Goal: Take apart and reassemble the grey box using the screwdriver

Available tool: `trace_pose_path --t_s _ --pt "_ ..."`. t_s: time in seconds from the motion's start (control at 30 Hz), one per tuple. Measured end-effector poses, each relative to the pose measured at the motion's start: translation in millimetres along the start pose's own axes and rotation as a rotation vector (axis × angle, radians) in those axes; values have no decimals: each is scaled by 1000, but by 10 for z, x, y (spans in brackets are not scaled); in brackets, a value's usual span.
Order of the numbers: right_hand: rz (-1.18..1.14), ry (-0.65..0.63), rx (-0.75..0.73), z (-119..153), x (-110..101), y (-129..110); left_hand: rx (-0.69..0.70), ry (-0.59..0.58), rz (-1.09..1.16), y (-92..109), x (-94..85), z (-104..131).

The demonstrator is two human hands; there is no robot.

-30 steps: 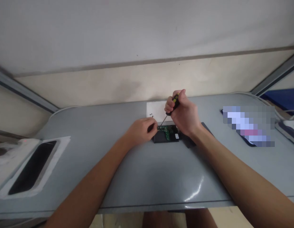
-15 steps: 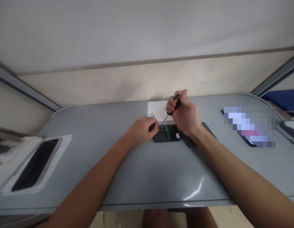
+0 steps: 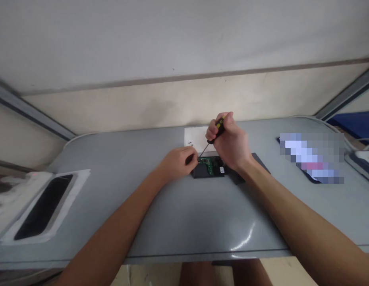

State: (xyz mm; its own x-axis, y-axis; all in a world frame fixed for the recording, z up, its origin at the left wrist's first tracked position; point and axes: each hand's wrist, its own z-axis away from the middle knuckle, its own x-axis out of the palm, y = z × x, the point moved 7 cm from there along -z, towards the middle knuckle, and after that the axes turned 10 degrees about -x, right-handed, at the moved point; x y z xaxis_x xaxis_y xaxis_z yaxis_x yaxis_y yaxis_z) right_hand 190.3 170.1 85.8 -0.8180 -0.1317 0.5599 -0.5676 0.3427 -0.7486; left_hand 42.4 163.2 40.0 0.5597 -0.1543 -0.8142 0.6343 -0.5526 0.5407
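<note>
My right hand [image 3: 228,139] is wrapped round a black and yellow screwdriver [image 3: 220,126], held at a slant. Its thin shaft runs down and left to the upper left corner of an opened black device [image 3: 200,171] with a green circuit board [image 3: 208,162]. At that same corner my left hand [image 3: 180,162] has its fingers curled and pinched by the tool's tip; whether they grip the device's edge or a small part is hidden. Partly under my right wrist lies a flat dark panel [image 3: 260,163]. Behind the device is a white sheet [image 3: 196,137] bearing several tiny dark screws [image 3: 190,143].
On the left, a black phone-like slab [image 3: 44,206] lies on white paper [image 3: 78,186]. A phone with a blurred-out screen [image 3: 312,159] rests at the right, near a white and dark object [image 3: 363,163] at the table's edge. A wall [image 3: 127,107] bounds the grey table [image 3: 178,222] behind.
The screwdriver and my right hand have shifted slightly left, bringing the tip closer to my left fingertips. My left hand stays at the device's corner.
</note>
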Motion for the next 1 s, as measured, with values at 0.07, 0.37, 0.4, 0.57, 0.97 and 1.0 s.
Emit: trace_pose_path --t_s 0.07,0.37,0.4,0.57,0.97,1.0 --pt "-14 -7 2 -7 -3 3 2 -1 0 8 -2 0" --pt "42 22 -16 -7 -21 0 -8 -5 -6 11 -16 7" --pt "44 20 -8 -1 -15 2 -10 -5 -6 12 -18 7" --pt "48 19 -5 -5 -20 0 -2 -3 -16 20 -15 6" --pt "67 39 -18 -3 -26 -6 15 -2 -18 27 -15 7" --pt "76 43 -21 -6 -35 -4 13 -3 -14 25 -14 5"
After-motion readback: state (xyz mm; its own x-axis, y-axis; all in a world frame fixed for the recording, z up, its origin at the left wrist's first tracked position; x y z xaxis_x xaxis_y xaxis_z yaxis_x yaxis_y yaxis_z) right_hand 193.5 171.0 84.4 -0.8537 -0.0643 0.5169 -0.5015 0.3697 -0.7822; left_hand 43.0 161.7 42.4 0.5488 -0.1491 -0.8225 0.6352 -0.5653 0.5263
